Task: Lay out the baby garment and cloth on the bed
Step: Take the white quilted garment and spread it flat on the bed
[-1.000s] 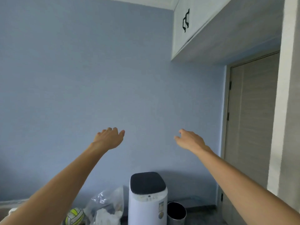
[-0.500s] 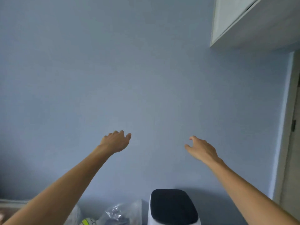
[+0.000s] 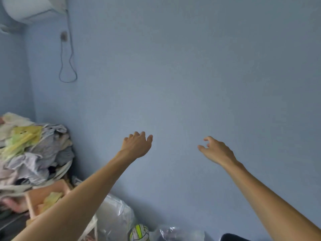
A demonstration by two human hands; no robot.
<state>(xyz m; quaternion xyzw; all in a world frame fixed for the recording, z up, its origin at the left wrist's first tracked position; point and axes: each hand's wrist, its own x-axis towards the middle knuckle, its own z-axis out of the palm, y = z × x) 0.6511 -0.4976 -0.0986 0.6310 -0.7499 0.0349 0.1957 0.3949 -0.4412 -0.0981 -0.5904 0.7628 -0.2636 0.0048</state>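
Both arms reach forward in front of a plain blue wall (image 3: pixel 191 66). The left hand (image 3: pixel 137 145) is raised with its fingers loosely curled and holds nothing; the right hand (image 3: pixel 215 150) is likewise relaxed, fingers and thumb a little spread, grasping nothing. The two hands are apart and touch no object.

Compared with the earlier frames, the view has swung to the left. The cupboard and door that were on the right are gone from sight, and of the white appliance only a dark corner (image 3: pixel 232 237) shows at the bottom edge. New on the left is a heap of clothes (image 3: pixel 34 150), grey, white and yellow pieces piled against the corner of the room, with a pink basket (image 3: pixel 43 197) below it. Which piece in the heap is the baby garment or the cloth cannot be told, and the bed is not seen. An air conditioner (image 3: pixel 33 7) now shows at the top left, with a cable (image 3: pixel 66 58) hanging down the wall. The plastic bags (image 3: pixel 114 216) and the ball (image 3: pixel 139 233) lie along the bottom, nearer the middle than before. The hands keep much the same pose as half a second ago.
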